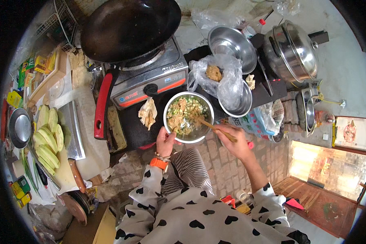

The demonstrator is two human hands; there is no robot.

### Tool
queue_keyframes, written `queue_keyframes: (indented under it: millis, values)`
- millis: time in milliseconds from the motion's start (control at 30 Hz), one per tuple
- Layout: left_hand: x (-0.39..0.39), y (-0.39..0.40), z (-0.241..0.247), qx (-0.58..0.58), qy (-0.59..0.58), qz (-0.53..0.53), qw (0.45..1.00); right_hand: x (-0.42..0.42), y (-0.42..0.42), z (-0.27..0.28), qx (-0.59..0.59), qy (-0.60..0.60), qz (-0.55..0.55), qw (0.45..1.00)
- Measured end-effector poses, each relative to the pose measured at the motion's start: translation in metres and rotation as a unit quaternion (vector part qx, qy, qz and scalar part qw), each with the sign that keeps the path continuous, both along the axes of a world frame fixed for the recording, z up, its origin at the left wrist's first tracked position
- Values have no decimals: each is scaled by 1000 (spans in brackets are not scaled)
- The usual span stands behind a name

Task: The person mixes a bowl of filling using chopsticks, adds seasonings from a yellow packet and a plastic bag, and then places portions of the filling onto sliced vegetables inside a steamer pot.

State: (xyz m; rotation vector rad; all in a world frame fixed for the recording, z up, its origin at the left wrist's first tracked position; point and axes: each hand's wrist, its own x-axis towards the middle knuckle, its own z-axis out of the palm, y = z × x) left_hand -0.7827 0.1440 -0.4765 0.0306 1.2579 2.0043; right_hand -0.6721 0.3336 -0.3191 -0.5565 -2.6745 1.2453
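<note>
A metal bowl (207, 138) holds a chopped mixture (183, 117) of green bits and pale brown paste. My left hand (166, 142) grips the bowl's near left rim, thumb over the edge. In my right hand (233, 140) are wooden chopsticks (212, 126), their tips down in the mixture on the right side of the bowl. Left of the bowl lies a crumpled piece of paper (148, 113). Behind it, to the right, a clear plastic bag (231, 65) with a brown lump (214, 73) rests over a smaller metal bowl (247, 99).
A large black wok (131, 27) sits on a gas stove (149, 82), its red handle (103, 103) jutting towards me. On the left, a cleaver (74, 131) lies beside peeled, sliced pale green vegetables (47, 137) on a board. A lidded steel steamer pot (292, 52) stands at the back right.
</note>
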Motion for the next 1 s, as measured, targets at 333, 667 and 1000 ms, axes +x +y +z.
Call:
queue_keyframes:
  millis: [333, 667, 1000]
  values:
    - [-1, 6, -7, 0, -17, 12, 1000, 15, -18, -6, -7, 15, 138, 990]
    - [-3, 2, -2, 17, 25, 5, 1000, 0, 41, -3, -1, 58, 59, 997]
    - [5, 0, -21, 3, -12, 30, 999, 19, -3, -6, -5, -7, 175, 985]
